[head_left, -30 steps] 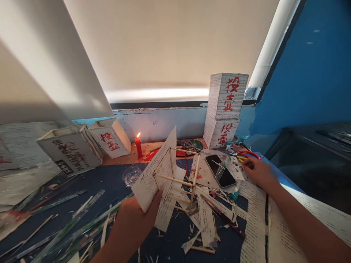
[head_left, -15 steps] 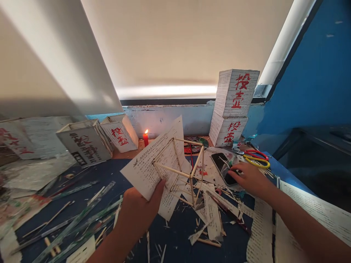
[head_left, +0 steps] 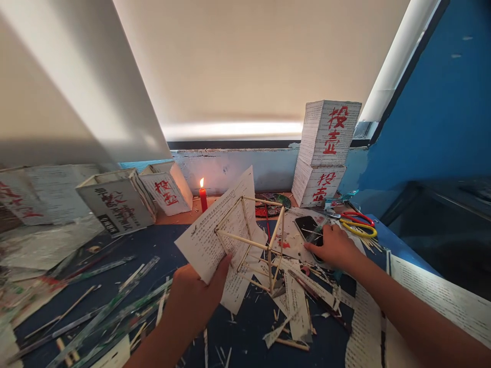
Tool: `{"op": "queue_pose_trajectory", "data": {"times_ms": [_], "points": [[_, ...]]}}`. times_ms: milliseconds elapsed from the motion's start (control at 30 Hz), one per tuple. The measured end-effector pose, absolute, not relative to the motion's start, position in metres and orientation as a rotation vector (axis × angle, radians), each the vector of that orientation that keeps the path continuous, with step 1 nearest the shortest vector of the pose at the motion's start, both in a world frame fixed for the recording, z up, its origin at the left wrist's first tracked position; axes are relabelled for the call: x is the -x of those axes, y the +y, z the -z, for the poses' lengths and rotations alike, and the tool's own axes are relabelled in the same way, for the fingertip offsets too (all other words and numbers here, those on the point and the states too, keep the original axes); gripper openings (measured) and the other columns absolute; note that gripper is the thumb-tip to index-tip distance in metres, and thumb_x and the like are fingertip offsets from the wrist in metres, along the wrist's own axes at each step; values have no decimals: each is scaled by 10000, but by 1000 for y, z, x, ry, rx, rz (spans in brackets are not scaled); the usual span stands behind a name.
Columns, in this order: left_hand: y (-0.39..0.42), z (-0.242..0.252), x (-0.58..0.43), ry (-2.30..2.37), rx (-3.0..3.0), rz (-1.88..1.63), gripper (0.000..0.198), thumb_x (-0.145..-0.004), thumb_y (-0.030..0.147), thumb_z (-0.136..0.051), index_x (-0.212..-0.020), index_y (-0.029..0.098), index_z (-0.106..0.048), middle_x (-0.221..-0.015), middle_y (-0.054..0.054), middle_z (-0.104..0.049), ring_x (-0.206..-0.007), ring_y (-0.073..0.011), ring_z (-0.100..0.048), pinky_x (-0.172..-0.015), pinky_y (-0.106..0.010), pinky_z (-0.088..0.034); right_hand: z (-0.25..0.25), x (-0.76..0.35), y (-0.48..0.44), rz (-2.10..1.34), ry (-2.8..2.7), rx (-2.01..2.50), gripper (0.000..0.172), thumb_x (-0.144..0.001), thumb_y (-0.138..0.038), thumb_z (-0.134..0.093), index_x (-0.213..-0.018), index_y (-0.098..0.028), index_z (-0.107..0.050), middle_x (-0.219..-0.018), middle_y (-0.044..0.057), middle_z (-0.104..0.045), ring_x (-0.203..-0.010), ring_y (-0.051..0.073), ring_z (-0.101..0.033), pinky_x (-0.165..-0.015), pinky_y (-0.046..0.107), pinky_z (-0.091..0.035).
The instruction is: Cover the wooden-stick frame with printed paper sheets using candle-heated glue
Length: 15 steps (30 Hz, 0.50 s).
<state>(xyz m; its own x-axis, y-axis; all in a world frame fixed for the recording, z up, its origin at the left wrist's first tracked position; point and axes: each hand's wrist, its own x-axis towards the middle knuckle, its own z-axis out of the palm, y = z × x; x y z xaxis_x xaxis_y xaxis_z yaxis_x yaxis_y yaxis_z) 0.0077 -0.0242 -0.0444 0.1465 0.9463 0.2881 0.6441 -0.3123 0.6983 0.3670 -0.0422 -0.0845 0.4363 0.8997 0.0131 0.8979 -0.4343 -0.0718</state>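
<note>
My left hand [head_left: 199, 291] is closed on a box-shaped frame of thin wooden sticks [head_left: 240, 236], together with a sheet of printed paper [head_left: 209, 230]. The thumb presses at the frame's near corner, and the paper stands against its left side. Over a dark phone [head_left: 306, 225] lying on the table, my right hand [head_left: 339, 249] has its thumb spread from the bent fingers. A small translucent strip [head_left: 317, 234] lies on the phone beside those fingers; their tips are partly hidden.
A lit red candle [head_left: 203, 198] stands behind the paper. Paper-covered boxes [head_left: 166, 191] are at back left, and a stacked pair [head_left: 330, 134] at back right. Scissors [head_left: 358, 225] with red and yellow handles lie right. Sticks, paper scraps [head_left: 297, 306] and plastic strips [head_left: 103, 301] litter the table.
My right hand has shifted slightly left over the phone, and its thumb has spread away from the fingers. My left hand keeps the frame and paper almost in place.
</note>
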Motion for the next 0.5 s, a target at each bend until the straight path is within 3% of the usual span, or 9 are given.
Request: {"op": "queue_pose_trajectory", "data": {"times_ms": [167, 300, 400, 500], "points": [[-25, 42, -9, 1504, -2057, -973, 391, -882, 482, -576, -584, 238, -648, -604, -20, -736, -634, -246, -743, -528, -285, -525, 84, -372, -40, -88, -1672, 2521, 764, -773, -715, -577, -1173, -64, -607, -1228, 303, -584, -1155, 470, -563, -901, 544, -467], [-25, 43, -10, 1540, -2028, -988, 362, -858, 502, -600, -621, 240, -679, -665, -32, -767, -689, -261, -759, -554, -291, -547, 70, -394, -49, -243, -1794, 2353, 591, -814, -698, -554, -1025, -163, -689, -1090, 195, -696, -1011, 368, -650, -857, 463, -499], [-24, 47, -7, 1546, -2033, -982, 350, -848, 509, -600, -643, 241, -696, -710, -46, -781, -723, -272, -765, -557, -291, -555, 61, -408, -56, -337, -1828, 2255, 459, -839, -581, -592, -1096, -217, -701, -1151, 123, -721, -1020, 308, -668, -859, 401, -511], [-23, 49, -6, 1539, -2058, -966, 331, -846, 505, -599, -664, 248, -702, -693, -38, -774, -697, -266, -761, -531, -281, -542, 59, -413, -58, -381, -1811, 2235, 487, -795, -526, -657, -1156, -202, -696, -1184, 124, -723, -1050, 317, -667, -879, 407, -511]]}}
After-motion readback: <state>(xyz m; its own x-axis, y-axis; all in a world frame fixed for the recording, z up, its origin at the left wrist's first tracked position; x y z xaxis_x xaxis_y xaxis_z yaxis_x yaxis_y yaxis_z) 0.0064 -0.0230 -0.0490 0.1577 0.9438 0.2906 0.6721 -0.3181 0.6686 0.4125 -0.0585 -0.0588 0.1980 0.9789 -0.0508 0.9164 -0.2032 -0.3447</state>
